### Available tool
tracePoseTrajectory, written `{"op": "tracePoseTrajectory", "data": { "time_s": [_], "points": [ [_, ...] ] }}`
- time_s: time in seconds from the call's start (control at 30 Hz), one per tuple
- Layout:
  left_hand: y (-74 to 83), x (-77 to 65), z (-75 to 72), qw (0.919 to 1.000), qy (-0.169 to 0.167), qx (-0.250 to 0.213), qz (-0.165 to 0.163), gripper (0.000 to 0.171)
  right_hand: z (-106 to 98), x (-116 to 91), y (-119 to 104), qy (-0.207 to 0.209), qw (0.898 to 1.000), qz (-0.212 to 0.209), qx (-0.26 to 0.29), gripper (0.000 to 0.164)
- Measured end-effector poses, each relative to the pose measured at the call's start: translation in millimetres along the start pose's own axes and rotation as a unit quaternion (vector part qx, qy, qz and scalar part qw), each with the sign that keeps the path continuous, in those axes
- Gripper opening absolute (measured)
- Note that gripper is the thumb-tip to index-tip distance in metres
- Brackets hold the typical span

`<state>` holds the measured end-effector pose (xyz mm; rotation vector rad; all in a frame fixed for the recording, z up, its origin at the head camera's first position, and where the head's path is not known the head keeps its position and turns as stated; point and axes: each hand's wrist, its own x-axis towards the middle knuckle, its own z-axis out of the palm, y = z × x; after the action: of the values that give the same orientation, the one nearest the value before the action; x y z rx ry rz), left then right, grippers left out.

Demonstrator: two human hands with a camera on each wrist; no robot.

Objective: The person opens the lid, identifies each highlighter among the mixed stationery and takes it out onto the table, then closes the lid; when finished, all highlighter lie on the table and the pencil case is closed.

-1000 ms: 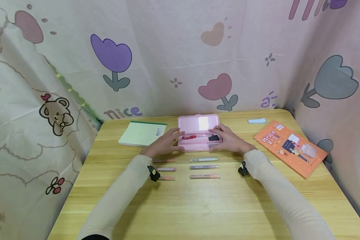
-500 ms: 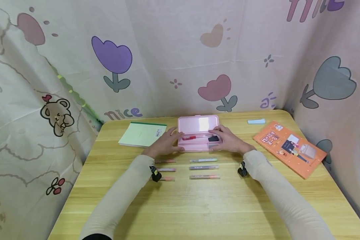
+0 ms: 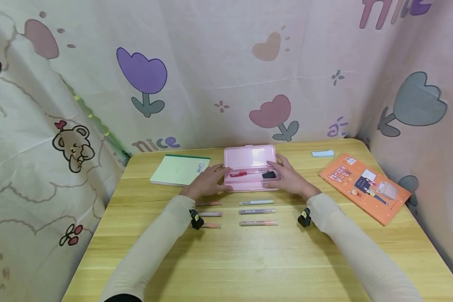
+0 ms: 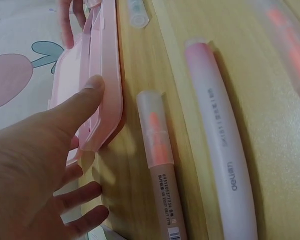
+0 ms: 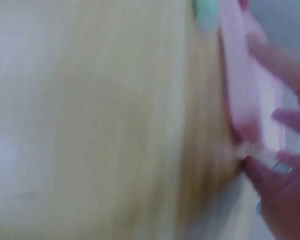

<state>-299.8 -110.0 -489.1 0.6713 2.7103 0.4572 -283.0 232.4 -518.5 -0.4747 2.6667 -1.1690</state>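
Note:
A pink pencil case [image 3: 245, 186] lies with its lid [image 3: 239, 157] raised at the back of the table. Inside are a red pen [image 3: 238, 174] and a small black item [image 3: 269, 174]. My left hand [image 3: 208, 181] holds the case's left end; in the left wrist view its thumb [image 4: 85, 102] presses on the front wall while the lower fingers spread apart. At the right end my right hand [image 3: 291, 178] grips the case, thumb along the front and fingers by the lid hinge. The right wrist view is blurred, with the case [image 5: 242, 85] beside the fingers.
Several pens and highlighters lie in two columns before the case, among them a grey one [image 3: 257, 212] and an orange-tipped highlighter [image 4: 157, 145]. A pale green notebook [image 3: 177, 170] sits left, an orange book [image 3: 364, 188] right, and a light blue strip [image 3: 322, 154] behind it.
The right hand's fingers have shifted slightly outward along the case's right end. The left hand stays at the left end. The case has hardly moved.

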Motion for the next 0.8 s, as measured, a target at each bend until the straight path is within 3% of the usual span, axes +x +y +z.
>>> {"op": "tracePoseTrajectory", "data": {
  "time_s": [0.2, 0.37, 0.47, 0.63, 0.8],
  "points": [
    [-0.1, -0.3, -0.4, 0.9998, 0.006, -0.015, 0.007, 0.101, 1.2, -1.2, -8.7, 0.005, 1.0, 0.028, -0.003, 0.098],
    [-0.3, 1.0, 2.7, 0.9974, 0.04, -0.059, 0.01, 0.133, 4.0, -5.1, -5.6, 0.033, 0.999, 0.019, 0.031, 0.121],
    [-0.2, 0.2, 5.0, 0.9951, 0.055, -0.082, -0.008, 0.144, 5.9, -6.6, -4.1, 0.052, 0.997, 0.007, 0.048, 0.135],
    [-0.1, -0.2, 8.4, 0.9926, 0.059, -0.102, -0.029, 0.145, 9.6, -8.3, 0.6, 0.079, 0.995, -0.004, 0.061, 0.148],
    [1.3, -0.8, 9.2, 0.9906, 0.076, -0.113, -0.016, 0.141, 10.8, -11.5, 5.1, 0.09, 0.994, 0.004, 0.059, 0.148]
  ]
}}
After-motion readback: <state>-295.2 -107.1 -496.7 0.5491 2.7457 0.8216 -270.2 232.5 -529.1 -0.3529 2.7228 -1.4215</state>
